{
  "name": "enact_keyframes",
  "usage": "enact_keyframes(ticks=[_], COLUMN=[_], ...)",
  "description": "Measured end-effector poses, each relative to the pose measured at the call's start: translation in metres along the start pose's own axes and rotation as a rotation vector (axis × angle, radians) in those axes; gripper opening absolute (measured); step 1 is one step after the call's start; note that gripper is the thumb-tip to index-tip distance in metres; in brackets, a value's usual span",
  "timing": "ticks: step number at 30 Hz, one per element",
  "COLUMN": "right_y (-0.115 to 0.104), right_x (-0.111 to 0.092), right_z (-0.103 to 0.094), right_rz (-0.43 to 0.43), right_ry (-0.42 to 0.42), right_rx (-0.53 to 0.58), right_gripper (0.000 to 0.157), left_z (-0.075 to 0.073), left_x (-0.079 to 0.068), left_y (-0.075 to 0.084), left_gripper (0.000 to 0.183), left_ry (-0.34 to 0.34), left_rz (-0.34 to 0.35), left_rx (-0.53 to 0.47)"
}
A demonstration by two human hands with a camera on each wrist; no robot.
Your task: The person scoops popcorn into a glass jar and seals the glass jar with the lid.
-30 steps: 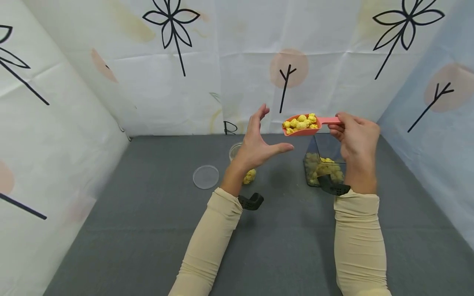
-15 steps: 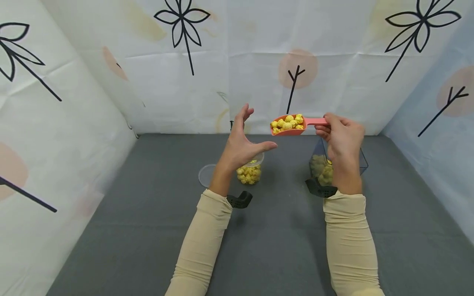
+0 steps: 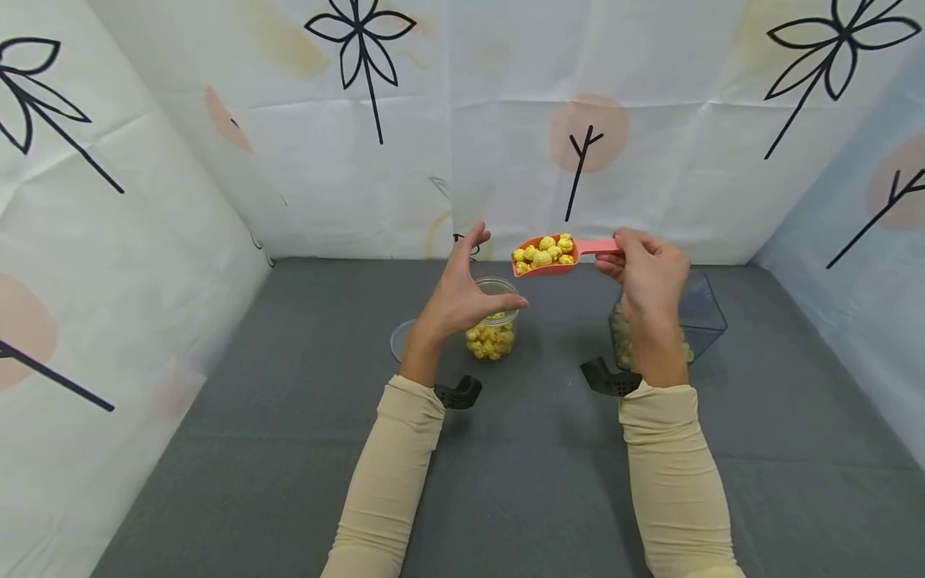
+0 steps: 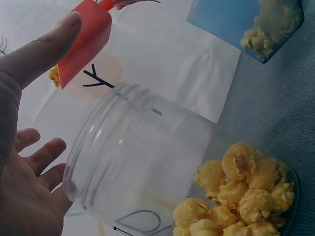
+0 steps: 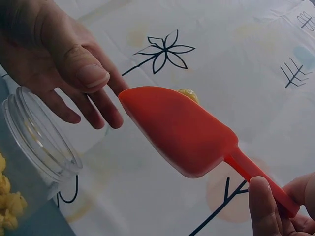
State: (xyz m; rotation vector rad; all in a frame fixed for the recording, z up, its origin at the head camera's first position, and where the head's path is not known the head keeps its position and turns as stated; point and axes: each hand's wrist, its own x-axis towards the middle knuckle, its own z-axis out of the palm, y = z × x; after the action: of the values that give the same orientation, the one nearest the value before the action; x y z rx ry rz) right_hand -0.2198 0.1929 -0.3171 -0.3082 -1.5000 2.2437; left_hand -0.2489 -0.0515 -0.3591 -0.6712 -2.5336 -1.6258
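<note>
My right hand point(image 3: 652, 277) pinches the handle of a coral-red scoop point(image 5: 179, 132), heaped with yellow popcorn point(image 3: 542, 255). The scoop is held level in the air, its tip pointing left, right of the jar's mouth. A clear round jar point(image 4: 142, 132) stands uncapped on the table, its lower part filled with popcorn point(image 4: 246, 196). Beside and above its threaded rim is my left hand point(image 3: 462, 297), thumb and fingers spread apart and holding nothing. In the head view, this hand covers part of the jar.
Behind my right wrist stands a clear bluish square container point(image 3: 704, 309) with more popcorn inside, partly hidden. A clear round lid point(image 3: 399, 341) lies left of the jar, half covered by my left forearm. Printed white cloth walls point(image 3: 347, 201) enclose the grey table point(image 3: 520, 498).
The loaded scoop has moved left, toward the jar, with my right hand. My left hand has shifted left and slightly down, uncovering the jar. The head view has turned slightly.
</note>
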Motion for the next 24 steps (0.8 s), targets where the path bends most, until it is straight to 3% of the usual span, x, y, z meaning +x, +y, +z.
enact_keyframes(ticks=[14, 24], right_y=[0.020, 0.028], right_x=[-0.003, -0.001], right_z=[0.004, 0.004], right_rz=[-0.005, -0.010], right_ry=[0.013, -0.013], right_rx=[-0.050, -0.055], right_gripper=[0.008, 0.009], left_z=[0.003, 0.007], left_x=[-0.005, -0.004], left_y=[-0.014, -0.021], left_gripper=[0.118, 0.105], left_ry=[-0.035, -0.086], left_rz=[-0.025, -0.085], left_rx=[-0.018, -0.038])
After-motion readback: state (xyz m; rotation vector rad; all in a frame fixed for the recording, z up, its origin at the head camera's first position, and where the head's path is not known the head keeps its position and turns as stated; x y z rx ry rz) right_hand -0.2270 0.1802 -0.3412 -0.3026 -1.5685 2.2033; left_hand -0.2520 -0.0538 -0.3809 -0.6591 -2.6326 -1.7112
